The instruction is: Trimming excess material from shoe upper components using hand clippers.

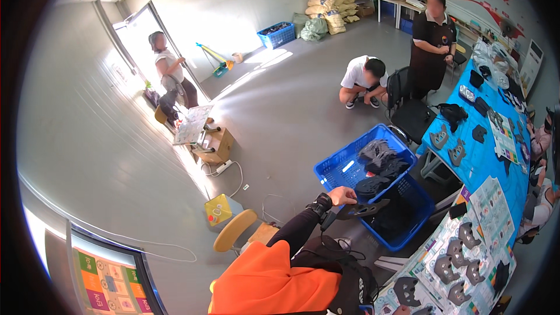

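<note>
My left hand [342,195], at the end of a black sleeve with a dark wristband, is closed on the edge of a dark grey flat cut-out piece [364,209] with holes. The piece hangs over the near side of two blue plastic baskets. In the upper basket [332,169], dark grey pieces [382,160] lie heaped against one side. The lower basket [402,244] sits partly beneath it and holds dark material. I cannot see my right hand.
To the right runs a long table with a blue cover [466,166], scattered with grey cut-outs [448,269] and printed sheets. A black chair [411,119] stands beyond the baskets. One person [363,79] crouches; others stand or sit around. A wooden stool [235,230] and cables are at left.
</note>
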Available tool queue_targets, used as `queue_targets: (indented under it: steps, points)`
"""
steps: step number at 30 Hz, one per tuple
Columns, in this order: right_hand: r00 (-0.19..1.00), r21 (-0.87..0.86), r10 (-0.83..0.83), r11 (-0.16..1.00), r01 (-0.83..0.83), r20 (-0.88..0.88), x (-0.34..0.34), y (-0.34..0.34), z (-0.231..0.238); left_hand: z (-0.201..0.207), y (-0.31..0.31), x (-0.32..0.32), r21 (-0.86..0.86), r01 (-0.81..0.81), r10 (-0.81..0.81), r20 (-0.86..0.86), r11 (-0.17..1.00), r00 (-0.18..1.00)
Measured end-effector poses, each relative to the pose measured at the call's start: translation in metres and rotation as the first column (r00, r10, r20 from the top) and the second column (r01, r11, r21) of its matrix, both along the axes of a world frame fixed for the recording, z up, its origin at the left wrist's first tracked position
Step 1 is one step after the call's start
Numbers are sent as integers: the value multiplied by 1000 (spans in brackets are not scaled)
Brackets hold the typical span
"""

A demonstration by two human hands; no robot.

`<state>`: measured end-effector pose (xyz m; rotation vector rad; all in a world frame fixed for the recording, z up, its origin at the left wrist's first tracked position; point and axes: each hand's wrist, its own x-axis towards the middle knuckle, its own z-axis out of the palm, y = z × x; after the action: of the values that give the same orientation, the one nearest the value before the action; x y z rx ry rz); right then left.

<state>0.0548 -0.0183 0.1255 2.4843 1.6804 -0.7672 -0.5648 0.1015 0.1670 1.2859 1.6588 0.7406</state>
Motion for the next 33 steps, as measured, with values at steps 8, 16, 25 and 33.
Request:
queue_targets:
  steps: [8, 16, 25, 33]
  points:
    - [993, -18, -104, 995, 103, -53, -10, 1, 13, -6, -2, 1, -10, 0, 0, -28, 1000, 1000]
    - [997, -11, -71, 997, 71, -29, -1, -4, 3, -4, 2, 6, -18, 28, -28, -24, 999, 999]
    - [993, -62, -115, 992, 114, -9, 0, -9, -4, -3, 10, 11, -27, 64, -65, -17, 998, 998]
    - [987, -3, -147, 989, 147, -66, -1, -20, -4, -13, 15, 13, 43, 61, -63, 47, 997, 997]
